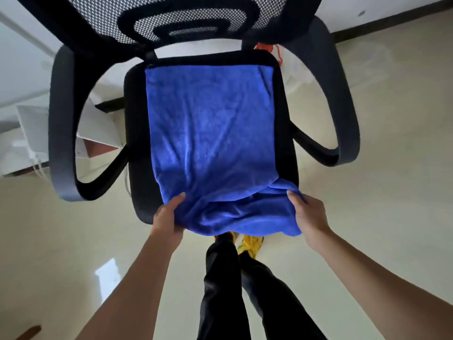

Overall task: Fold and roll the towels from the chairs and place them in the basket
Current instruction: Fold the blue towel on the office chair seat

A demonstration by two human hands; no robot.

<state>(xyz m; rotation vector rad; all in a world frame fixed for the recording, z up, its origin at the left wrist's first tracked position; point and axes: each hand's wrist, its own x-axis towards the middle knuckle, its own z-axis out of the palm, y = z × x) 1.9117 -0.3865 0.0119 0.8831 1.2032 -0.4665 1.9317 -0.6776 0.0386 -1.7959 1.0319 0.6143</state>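
While spread flat across seat [137, 143] for a firm folding surface, pinched at bunched near edge of towel [210, 133] by left hand [169, 217] and right hand [310, 214], one per corner, thumbs on top, likely to keep edge square for folding toward backrest [171, 20].

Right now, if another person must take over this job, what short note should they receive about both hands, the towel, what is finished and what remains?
Left hand grips the near end of the blue towel at its left side; right hand grips the same end at its right side.
The towel lies spread on the seat of the black office chair, with its near end bunched and hanging over the front edge.
No basket is in view.
Done: towel laid out on the seat.
Left: fold it, roll it, put it in the basket.
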